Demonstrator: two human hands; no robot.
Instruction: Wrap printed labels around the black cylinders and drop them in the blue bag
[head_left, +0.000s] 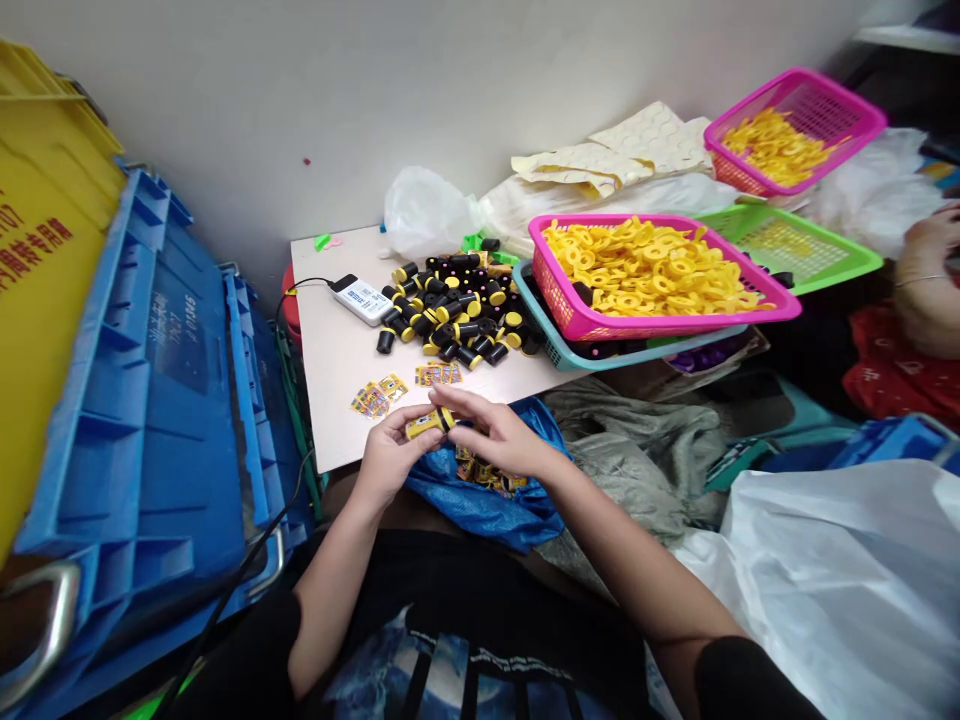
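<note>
Between my hands, above the front edge of the table, is a small black cylinder with a yellow printed label (pixel 424 425) around it. My left hand (pixel 391 447) grips its left end between thumb and fingers. At its right end my right hand (pixel 496 432) has its fingers on the cylinder, with the index finger stretched over the top. Just beyond lie small stacks of printed stickers (pixel 379 396), and behind these a heap of black cylinders with yellow ends (pixel 450 310). Under my hands a blue bag (pixel 480 515) holds several labelled pieces.
A pink basket of yellow ring-shaped parts (pixel 645 270) sits on a teal basket (pixel 559 350) to the right. A white device with a cable (pixel 361 300) lies at the left. Blue crates (pixel 165 350) stand left of the table (pixel 330 400). Another person's arm (pixel 934 280) shows far right.
</note>
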